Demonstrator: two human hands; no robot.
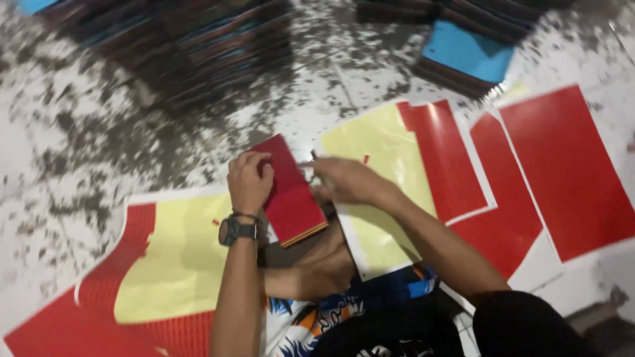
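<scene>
**Red booklet held over the speckled floor**

Over our lap, near the middle of the view, we hold a red booklet (291, 195) tilted, with its lower corner toward our knees. Our left hand (249, 182) is curled over its upper left edge, fingers closed on the cover, and a dark wristwatch (237, 229) sits on that wrist. Our right hand (347, 182) is closed at the booklet's right edge and pinches a thin dark tool (313, 156) whose tip sticks up just above the fingers; blur keeps us from telling what kind of tool it is.

Under and around the booklet, large sheets lie flat on the speckled floor (79, 132). One sheet (159, 264) to our left shows pale yellow backing with red film along its edges. Another sheet (390, 172) to our right is yellow on its near half and red beyond. Farther right lies a big red sheet (562, 172) with white borders.

At the top of the view, well apart from our hands, stands a dark stack of booklets (198, 46), and another stack topped with a blue cover (466, 51).
</scene>
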